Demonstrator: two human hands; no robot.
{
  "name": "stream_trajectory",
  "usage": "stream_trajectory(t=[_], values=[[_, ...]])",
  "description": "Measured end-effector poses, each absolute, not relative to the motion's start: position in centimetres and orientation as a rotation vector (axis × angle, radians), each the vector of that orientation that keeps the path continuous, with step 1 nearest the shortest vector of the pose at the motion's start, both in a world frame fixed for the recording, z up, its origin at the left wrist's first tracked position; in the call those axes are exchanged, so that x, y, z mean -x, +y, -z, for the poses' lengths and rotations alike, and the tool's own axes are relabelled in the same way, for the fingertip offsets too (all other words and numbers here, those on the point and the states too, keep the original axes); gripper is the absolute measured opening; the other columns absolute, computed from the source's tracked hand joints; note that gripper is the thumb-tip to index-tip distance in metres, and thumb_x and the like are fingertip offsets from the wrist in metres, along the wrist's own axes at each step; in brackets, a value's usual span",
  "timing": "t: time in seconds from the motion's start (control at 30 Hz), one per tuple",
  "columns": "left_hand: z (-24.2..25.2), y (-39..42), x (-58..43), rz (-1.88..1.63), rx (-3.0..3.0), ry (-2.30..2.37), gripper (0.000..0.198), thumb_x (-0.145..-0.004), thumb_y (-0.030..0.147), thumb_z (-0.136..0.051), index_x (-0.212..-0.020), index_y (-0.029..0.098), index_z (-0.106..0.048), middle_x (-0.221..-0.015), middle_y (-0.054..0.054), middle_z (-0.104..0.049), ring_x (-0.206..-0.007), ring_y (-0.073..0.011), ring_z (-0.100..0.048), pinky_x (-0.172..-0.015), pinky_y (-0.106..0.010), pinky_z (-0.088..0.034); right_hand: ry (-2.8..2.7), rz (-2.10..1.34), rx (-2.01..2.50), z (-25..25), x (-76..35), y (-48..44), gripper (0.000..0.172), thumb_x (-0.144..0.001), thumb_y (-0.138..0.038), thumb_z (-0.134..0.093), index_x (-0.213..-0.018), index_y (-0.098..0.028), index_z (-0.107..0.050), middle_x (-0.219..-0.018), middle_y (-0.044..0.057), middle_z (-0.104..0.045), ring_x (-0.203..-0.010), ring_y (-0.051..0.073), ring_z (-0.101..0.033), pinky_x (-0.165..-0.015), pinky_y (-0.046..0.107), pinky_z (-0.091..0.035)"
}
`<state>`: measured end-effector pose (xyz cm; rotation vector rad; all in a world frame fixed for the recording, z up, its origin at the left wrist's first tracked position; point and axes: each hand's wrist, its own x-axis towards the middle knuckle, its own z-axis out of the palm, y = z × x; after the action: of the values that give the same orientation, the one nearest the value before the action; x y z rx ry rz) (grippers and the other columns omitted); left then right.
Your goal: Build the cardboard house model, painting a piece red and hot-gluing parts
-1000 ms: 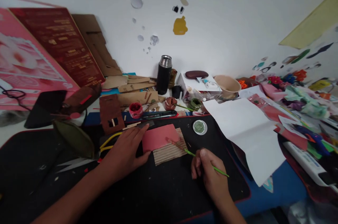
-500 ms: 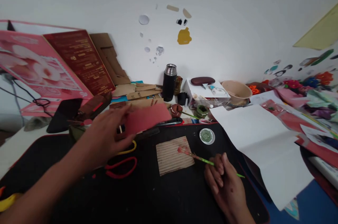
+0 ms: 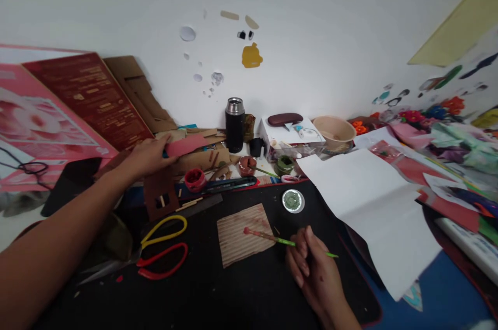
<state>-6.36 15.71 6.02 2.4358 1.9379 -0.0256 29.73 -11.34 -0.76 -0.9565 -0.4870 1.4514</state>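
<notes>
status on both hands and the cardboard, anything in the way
Left hand at edge of pink card. Right hand gripping paintbrush, tip over corrugated cardboard. Scissors lie left of it, apart.

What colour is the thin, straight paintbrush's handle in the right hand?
The thin, straight paintbrush handle is bright green, best seen in the head view.

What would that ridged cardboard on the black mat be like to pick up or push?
The cardboard is probably light, as it looks like one thin sheet. Being ridged, it may fold easily along the ridges but feel stiffer across them. Lying flat on the mat, it would likely slide when pushed, not roll or tip.
</notes>
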Motion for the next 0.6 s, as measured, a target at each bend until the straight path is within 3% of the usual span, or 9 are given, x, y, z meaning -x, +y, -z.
stream_trajectory(t=[0.33, 0.43, 0.6], values=[[-3.9, 17.0, 7.7, 0.108, -2.414, 1.937, 0.084, -0.103, 0.065, -0.041, -0.160, 0.005, -0.032, -0.146, -0.027, -0.060, -0.131, -0.0427, -0.059, -0.105, -0.047, -0.045, -0.556, -1.491, 0.967, -0.6, -29.6, -10.3, 0.055, -0.092, -0.066, -0.075, -0.068, -0.020, -0.056, -0.045, -0.007, -0.041, -0.034, 0.008, -0.035, -0.037, 0.021, -0.024], [-3.5, 17.4, 8.0, 0.099, -2.411, 1.926, 0.080, -0.105, 0.061, -0.038, -0.161, 0.005, -0.033, -0.150, -0.029, -0.058, -0.133, -0.0430, -0.058, -0.106, -0.048, -0.043, -0.580, -1.473, 0.962, -1.3, -29.7, -9.9, 0.053, -0.093, -0.064, -0.075, -0.068, -0.020, -0.057, -0.045, -0.007, -0.042, -0.034, 0.008, -0.035, -0.037, 0.021, -0.024], [-3.8, 17.1, 7.9, 0.059, -2.433, 1.901, 0.081, -0.100, 0.056, -0.049, -0.159, 0.002, -0.035, -0.149, -0.033, -0.057, -0.134, -0.0470, -0.055, -0.107, -0.053, -0.042, -0.604, -1.469, 0.988, -2.1, -29.6, -9.7, 0.052, -0.093, -0.062, -0.075, -0.068, -0.019, -0.057, -0.046, -0.007, -0.043, -0.034, 0.008, -0.037, -0.037, 0.021, -0.025]])
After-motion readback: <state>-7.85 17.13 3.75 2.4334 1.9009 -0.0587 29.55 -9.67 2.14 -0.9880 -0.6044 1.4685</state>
